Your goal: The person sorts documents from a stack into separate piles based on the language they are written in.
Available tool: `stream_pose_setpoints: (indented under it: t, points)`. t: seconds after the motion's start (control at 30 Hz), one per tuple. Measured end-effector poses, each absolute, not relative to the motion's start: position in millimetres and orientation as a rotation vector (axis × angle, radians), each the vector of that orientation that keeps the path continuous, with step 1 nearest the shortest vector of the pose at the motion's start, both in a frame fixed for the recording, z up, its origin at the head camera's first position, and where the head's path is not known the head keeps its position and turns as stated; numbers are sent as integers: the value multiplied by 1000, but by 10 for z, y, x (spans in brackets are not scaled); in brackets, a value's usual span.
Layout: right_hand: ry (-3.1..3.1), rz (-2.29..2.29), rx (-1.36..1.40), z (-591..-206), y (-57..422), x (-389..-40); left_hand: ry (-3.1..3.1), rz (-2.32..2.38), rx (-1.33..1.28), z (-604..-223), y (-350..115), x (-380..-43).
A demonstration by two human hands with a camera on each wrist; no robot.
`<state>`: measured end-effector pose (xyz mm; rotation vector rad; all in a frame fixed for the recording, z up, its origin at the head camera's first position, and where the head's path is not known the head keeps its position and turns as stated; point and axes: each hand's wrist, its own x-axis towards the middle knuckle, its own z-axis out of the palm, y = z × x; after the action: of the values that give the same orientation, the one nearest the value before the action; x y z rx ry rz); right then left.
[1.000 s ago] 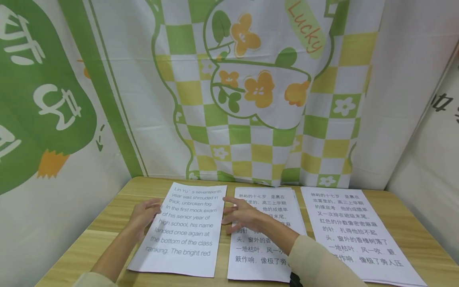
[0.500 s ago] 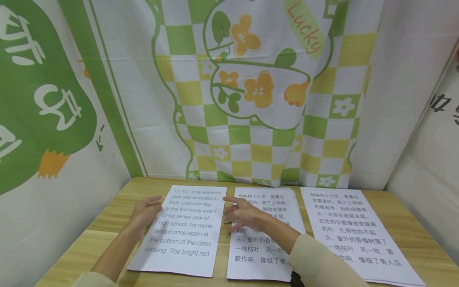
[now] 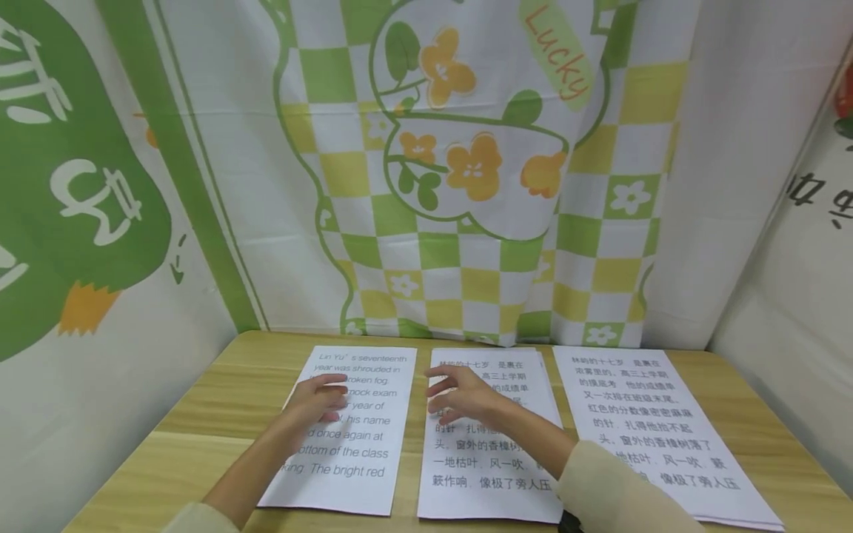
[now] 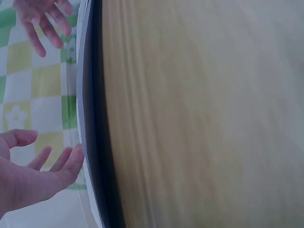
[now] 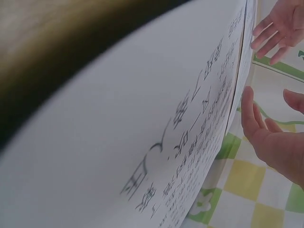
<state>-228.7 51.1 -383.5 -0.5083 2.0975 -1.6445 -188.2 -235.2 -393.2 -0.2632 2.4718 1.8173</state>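
Three stacks of printed paper lie side by side on the wooden table. Over the left stack, the English text sheet, my left hand hovers with relaxed, slightly bent fingers and hides part of the print. My right hand is over the middle stack, a Chinese text sheet, its fingers spread toward the left hand. Nothing is held in either hand. The left wrist view shows my left hand with thumb and fingers apart; the right wrist view shows my right hand likewise.
Another Chinese text stack lies at the right, its lower sheets slightly offset. The wooden table ends at a patterned curtain behind. White printed walls stand on both sides.
My left hand has moved right, from the English stack's left edge to over its print. My right hand has shifted slightly, and the English sheets now lie flatter and squarer than a second ago.
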Motion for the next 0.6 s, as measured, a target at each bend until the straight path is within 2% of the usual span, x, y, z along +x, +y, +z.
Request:
stream_pose_setpoints:
  t: [0.6]
  points:
    - [2421, -1476, -524, -3802, 1121, -2242, 2357, 1908, -57, -3826, -1841, -1967]
